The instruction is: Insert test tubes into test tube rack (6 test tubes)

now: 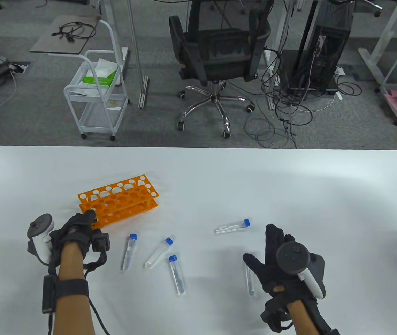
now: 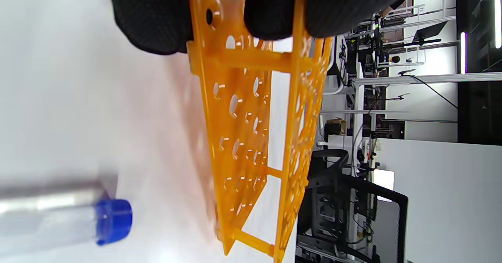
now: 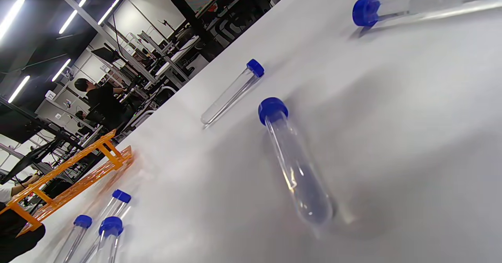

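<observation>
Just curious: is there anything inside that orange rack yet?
No tubes visible in the orange rack; its holes look empty. The left hand covers its near end, so holes there are hidden.

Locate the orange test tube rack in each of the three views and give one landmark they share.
Table view: orange rack left of centre, left hand holding its near end.
Left wrist view: rack fills the centre, turned sideways, gloved fingers on its top end.
Right wrist view: rack at lower left.
Shared landmark: blue-capped tubes beside it.

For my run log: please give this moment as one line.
left hand: grips rack end | right hand: open over a tube | rack: no tubes in | tubes: lying on table
</observation>
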`<state>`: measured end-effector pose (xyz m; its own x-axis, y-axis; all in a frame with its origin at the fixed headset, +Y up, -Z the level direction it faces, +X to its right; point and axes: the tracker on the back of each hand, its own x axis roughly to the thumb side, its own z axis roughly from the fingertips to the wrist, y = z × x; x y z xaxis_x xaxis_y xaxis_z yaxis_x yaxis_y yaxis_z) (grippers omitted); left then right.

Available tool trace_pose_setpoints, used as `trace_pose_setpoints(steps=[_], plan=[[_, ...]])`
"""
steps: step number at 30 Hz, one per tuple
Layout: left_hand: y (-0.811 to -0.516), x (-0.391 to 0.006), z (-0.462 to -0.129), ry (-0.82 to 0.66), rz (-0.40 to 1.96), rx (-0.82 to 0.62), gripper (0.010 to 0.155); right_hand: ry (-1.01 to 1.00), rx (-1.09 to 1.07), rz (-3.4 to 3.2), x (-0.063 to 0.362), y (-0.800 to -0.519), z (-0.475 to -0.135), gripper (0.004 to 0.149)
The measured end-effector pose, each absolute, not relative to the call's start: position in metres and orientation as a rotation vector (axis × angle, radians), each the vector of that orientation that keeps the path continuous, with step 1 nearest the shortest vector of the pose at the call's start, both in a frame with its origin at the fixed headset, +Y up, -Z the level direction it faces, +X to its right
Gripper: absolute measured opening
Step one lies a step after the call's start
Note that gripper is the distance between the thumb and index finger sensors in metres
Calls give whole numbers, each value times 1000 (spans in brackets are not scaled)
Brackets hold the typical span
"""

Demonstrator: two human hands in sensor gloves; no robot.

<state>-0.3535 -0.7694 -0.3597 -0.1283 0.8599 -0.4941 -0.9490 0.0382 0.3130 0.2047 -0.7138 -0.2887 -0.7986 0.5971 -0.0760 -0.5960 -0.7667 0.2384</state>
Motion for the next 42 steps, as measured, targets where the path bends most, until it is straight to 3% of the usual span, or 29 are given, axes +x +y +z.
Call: trace_pose_setpoints(steps=[14,23,37,42], plan=[[-732,-324,-323,476,1649,-182,46,210,-45,2338,233,-701,-291,96],[-711,-267,-298,304,1617,-258,56,209,-155,2329,250,-710,-298,94],[-729,-215,-269,138,1632,-401,56,283,-428,2544,271,-736,-314,85],[-727,-208,-271,114,1600,-419,55,271,-564,2761,275,-730,-330,81]])
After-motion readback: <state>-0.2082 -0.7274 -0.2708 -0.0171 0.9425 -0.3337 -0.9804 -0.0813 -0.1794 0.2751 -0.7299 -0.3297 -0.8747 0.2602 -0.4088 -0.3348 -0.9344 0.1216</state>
